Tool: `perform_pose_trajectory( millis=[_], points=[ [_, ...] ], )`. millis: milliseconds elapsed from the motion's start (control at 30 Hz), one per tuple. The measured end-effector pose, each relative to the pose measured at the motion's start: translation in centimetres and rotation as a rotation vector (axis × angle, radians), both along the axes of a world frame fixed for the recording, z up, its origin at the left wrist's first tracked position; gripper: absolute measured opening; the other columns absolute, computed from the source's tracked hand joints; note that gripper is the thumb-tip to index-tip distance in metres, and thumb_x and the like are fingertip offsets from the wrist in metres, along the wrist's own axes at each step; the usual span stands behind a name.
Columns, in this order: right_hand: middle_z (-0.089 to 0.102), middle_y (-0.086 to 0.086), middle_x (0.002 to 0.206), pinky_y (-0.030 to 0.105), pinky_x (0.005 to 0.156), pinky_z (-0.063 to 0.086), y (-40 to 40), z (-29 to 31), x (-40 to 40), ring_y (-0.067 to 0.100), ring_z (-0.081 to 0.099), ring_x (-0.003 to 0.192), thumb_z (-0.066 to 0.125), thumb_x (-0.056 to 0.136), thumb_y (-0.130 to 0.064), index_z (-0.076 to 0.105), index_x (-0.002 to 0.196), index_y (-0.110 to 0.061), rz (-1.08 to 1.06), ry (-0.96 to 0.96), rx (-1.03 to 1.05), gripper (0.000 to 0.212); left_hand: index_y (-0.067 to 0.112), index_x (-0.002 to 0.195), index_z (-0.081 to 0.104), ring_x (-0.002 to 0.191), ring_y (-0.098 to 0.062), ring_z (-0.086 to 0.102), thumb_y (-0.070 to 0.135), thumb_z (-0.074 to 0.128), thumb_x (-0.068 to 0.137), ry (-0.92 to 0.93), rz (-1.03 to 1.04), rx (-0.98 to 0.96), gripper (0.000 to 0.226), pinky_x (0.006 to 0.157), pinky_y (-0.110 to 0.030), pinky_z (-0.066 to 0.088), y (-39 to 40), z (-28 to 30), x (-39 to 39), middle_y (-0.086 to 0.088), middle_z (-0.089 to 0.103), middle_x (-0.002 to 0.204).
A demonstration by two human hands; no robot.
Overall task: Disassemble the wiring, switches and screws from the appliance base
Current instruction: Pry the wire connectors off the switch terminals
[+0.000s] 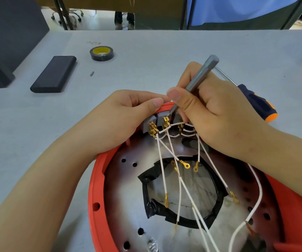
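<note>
At the table's near edge the appliance base (99,188), likely stiff and light, is being steadied at its far rim by the left hand (128,113), thumb and fingers pinching beside the switches (157,120); limp white wires (164,170) are trailing; the right hand (210,110) is gripping a grey tool (201,75), its tip working behind them; the switches probably want prying at their bodies, not tugging by wires

A roll of black tape (102,53) and a dark flat block (54,74) lie toward the grey table's (164,46) far left; a small bit (92,73) sits between them.
</note>
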State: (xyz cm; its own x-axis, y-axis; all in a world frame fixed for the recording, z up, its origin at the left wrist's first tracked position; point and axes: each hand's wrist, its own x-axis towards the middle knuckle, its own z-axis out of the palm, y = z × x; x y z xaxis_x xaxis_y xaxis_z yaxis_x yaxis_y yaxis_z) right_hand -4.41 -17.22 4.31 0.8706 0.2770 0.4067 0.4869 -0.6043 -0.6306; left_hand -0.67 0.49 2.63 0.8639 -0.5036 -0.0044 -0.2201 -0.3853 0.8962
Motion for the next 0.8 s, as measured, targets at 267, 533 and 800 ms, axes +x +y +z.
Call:
perform_pose_trajectory(
  millis=[267, 533, 800],
  points=[
    [0.053, 0.004, 0.057, 0.019, 0.049, 0.038, 0.0, 0.1, 0.1, 0.016, 0.048, 0.049, 0.046, 0.098, -0.032, 0.041, 0.079, -0.03, 0.005, 0.015, 0.009, 0.02, 0.038, 0.101, 0.072, 0.096, -0.016, 0.069, 0.037, 0.048, 0.097, 0.001, 0.01, -0.002, 0.025, 0.092, -0.055, 0.05, -0.1, 0.1, -0.1, 0.014, 0.074, 0.094],
    [0.047, -0.009, 0.042, 0.009, 0.038, 0.032, 0.1, 1.4, 2.9, 0.002, 0.042, 0.034, 0.045, 0.099, -0.029, 0.048, 0.078, -0.018, 0.024, 0.366, 0.103, 0.023, 0.033, 0.11, 0.071, 0.103, -0.033, 0.066, 0.033, 0.047, 0.099, 0.061, -0.003, -0.05, 0.026, 0.095, -0.064, 0.044, -0.1, 0.0, 0.0, 0.001, 0.074, 0.101],
    [0.047, -0.004, 0.043, 0.018, 0.033, 0.03, 0.3, 2.5, 4.1, 0.008, 0.031, 0.028, 0.04, 0.101, -0.033, 0.048, 0.084, -0.013, 0.095, 0.515, -0.001, 0.027, 0.036, 0.104, 0.072, 0.101, -0.028, 0.067, 0.033, 0.048, 0.098, 0.024, 0.0, -0.014, 0.025, 0.09, -0.063, 0.047, -0.1, 0.1, 0.0, 0.003, 0.075, 0.098]
  ],
)
